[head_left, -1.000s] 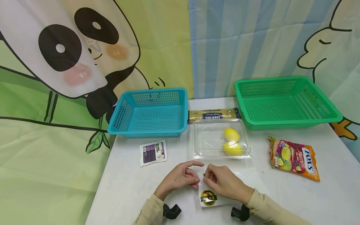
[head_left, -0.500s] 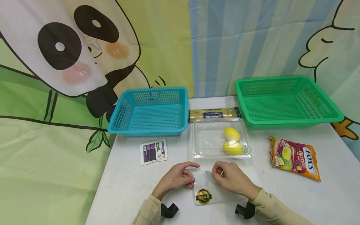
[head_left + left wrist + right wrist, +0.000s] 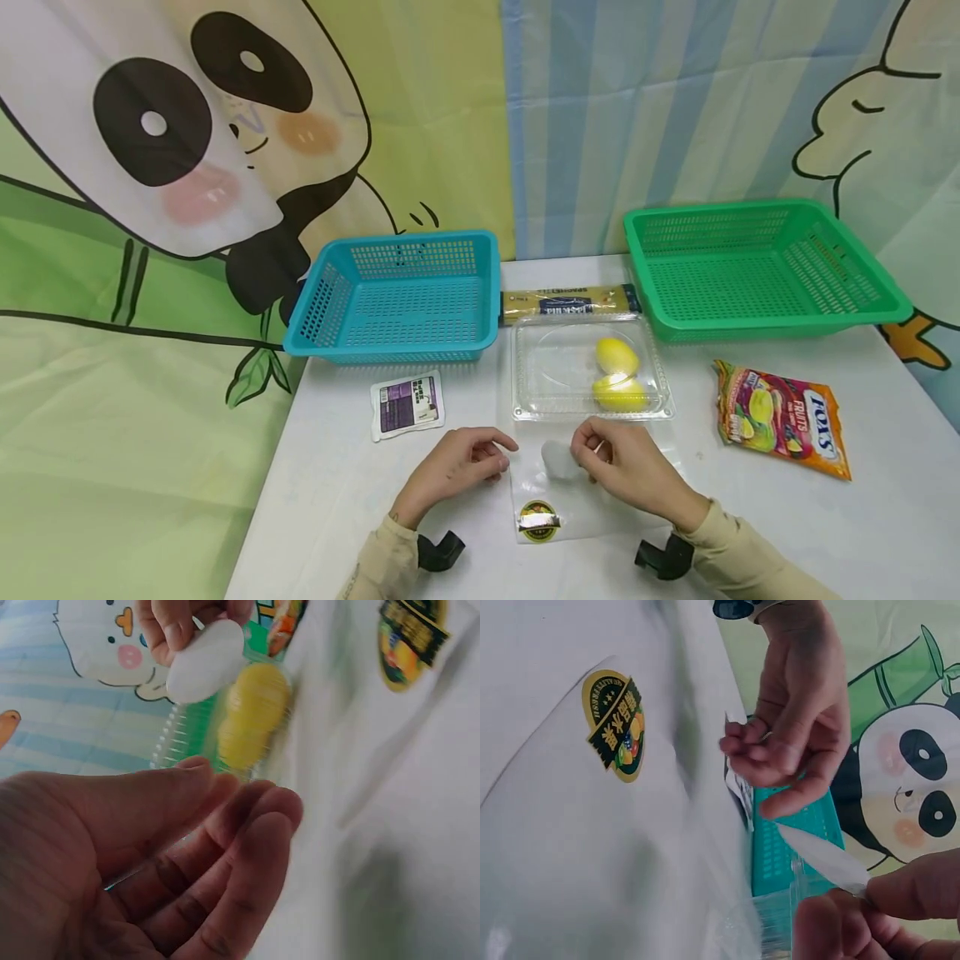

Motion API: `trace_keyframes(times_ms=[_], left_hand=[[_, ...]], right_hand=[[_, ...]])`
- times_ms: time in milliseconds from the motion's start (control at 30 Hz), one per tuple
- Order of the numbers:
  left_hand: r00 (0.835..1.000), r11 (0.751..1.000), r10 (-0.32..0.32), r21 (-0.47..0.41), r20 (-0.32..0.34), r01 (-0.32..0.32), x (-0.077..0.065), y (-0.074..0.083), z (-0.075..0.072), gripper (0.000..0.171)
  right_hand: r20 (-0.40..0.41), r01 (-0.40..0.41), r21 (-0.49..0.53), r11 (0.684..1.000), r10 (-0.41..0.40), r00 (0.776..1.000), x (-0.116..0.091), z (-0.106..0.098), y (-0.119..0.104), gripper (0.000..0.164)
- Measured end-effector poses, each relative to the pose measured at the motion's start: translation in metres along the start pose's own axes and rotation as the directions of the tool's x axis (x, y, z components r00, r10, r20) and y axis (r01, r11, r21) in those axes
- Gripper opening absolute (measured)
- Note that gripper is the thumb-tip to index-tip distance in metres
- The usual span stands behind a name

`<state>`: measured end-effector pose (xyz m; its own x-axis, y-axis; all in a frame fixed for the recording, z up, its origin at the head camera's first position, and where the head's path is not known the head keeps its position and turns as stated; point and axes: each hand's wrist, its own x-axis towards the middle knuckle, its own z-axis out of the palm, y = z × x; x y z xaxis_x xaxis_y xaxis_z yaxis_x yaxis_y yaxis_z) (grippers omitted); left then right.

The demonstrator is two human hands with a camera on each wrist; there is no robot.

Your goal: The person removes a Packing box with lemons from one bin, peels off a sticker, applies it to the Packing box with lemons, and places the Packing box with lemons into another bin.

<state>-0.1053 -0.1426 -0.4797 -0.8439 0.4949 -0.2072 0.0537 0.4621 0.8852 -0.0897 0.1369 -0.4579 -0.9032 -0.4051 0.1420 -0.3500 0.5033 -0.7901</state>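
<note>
My right hand (image 3: pixel 630 465) pinches a white oval sticker (image 3: pixel 559 460) by its edge between thumb and finger. In the left wrist view the sticker (image 3: pixel 206 662) shows its plain white side. Below it on the table lies a translucent backing sheet (image 3: pixel 592 520) with one round black-and-gold fruit label (image 3: pixel 538 522) at its near left corner. My left hand (image 3: pixel 453 468) hovers at the sheet's left edge, fingers loosely bent, with nothing seen between them. Just beyond both hands stands a clear plastic clamshell box (image 3: pixel 555 367) with two yellow lemons (image 3: pixel 618 357) in its right half.
A blue basket (image 3: pixel 405 350) stands back left, a green basket (image 3: pixel 780 321) back right. Between them lies a spaghetti packet (image 3: pixel 570 300) behind the box. On the left rests a small purple-and-white pouch (image 3: pixel 408 406); on the right, a Fox's candy bag (image 3: pixel 783 421).
The right hand has moved right and peeled the sticker away from the sheet. My left hand has drawn a little to the left, away from the right hand.
</note>
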Motion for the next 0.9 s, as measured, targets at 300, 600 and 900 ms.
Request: trace_keyframes(times_ms=[300, 600, 900], left_hand=[[0.994, 0.984, 0.106, -0.145, 0.014, -0.103, 0.001, 0.032, 0.001, 0.019], [0.971, 0.969, 0.217, -0.095, -0.104, -0.227, 0.013, 0.055, 0.011, 0.025], [0.954, 0.968, 0.238, -0.035, -0.183, -0.248, 0.021, 0.059, 0.013, 0.024]], right_hand=[[-0.158, 0.025, 0.073, 0.997, -0.013, 0.987, 0.006, 0.004, -0.01, 0.01], [-0.287, 0.138, 0.067, 0.988, -0.114, 0.951, 0.019, 0.011, -0.02, 0.004], [-0.354, 0.154, -0.031, 0.988, -0.155, 0.922, 0.021, 0.013, -0.02, 0.012]])
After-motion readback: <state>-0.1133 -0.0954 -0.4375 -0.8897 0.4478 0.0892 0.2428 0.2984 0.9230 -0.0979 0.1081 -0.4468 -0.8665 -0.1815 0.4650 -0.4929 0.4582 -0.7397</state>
